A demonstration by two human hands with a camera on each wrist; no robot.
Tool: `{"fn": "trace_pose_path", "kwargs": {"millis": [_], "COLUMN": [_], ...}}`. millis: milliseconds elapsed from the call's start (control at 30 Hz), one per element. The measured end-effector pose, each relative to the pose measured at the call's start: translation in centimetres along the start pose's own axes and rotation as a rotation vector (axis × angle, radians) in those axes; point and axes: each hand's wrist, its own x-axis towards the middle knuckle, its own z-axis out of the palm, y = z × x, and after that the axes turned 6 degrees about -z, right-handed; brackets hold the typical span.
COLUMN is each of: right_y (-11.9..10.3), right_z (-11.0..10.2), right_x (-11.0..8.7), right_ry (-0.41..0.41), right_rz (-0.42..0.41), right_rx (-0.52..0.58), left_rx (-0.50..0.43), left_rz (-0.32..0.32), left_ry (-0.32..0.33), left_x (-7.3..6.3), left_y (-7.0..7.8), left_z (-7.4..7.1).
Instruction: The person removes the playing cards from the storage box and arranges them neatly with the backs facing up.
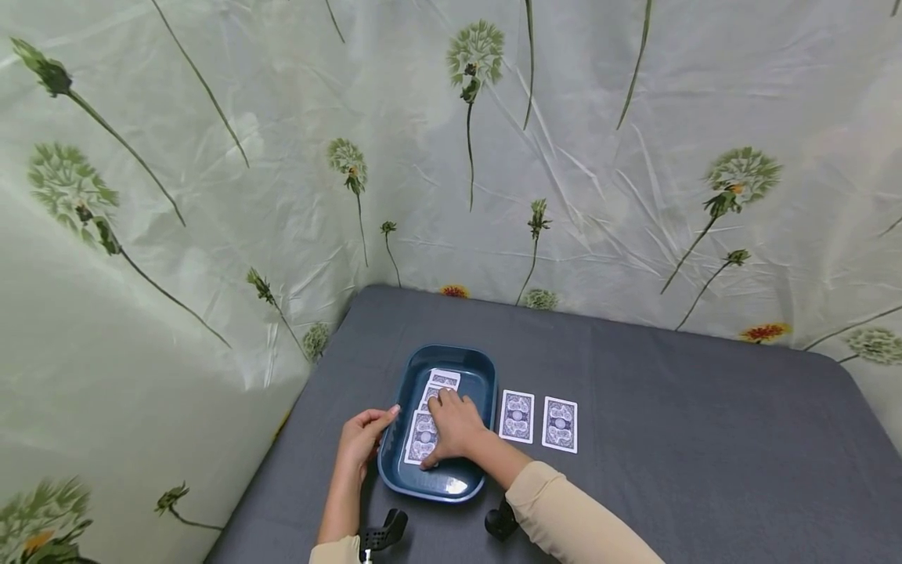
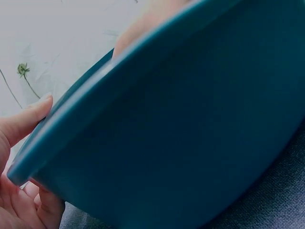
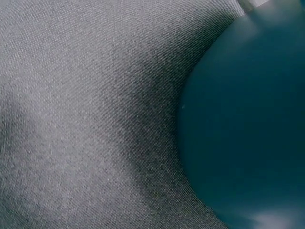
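Note:
A dark blue rectangular tray (image 1: 486, 376) with rounded corners holds several playing cards (image 1: 421, 439), patterned backs up and partly overlapping in a column. My left hand (image 1: 361, 439) grips the tray's left rim; the left wrist view shows its thumb (image 2: 33, 114) above the rim and curled fingers beneath. Inside the tray, my right hand (image 1: 456, 427) reaches over the cards, its thumb near the lower edge of the nearest one. Whether it pinches a card is hidden under the palm. In the right wrist view only the tray's outer wall (image 3: 248, 124) and the cloth appear.
Two face-down cards, a nearer one (image 1: 517, 417) and a farther one (image 1: 560, 424), lie side by side right of the tray. Grey cloth (image 1: 669, 439) covers the table. Behind and to the left hangs a flower-printed curtain (image 1: 599, 196).

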Motion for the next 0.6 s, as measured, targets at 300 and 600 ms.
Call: {"fn": "trace_pose_path", "kwargs": {"millis": [300, 600], "right_y": [0.3, 1.6], "right_z": [-0.9, -3.5], "right_x": [-0.3, -0.9], "right_ry": [0.037, 0.105], "right_rz": [-0.033, -0.029], "right_rx": [-0.032, -0.038], "left_rx": [-0.008, 0.018], "left_rz": [0.002, -0.007], "left_ry": [-0.013, 0.006], "left_x": [0.1, 0.0], "left_y": [0.1, -0.1], "left_z": [0.0, 0.1]}}
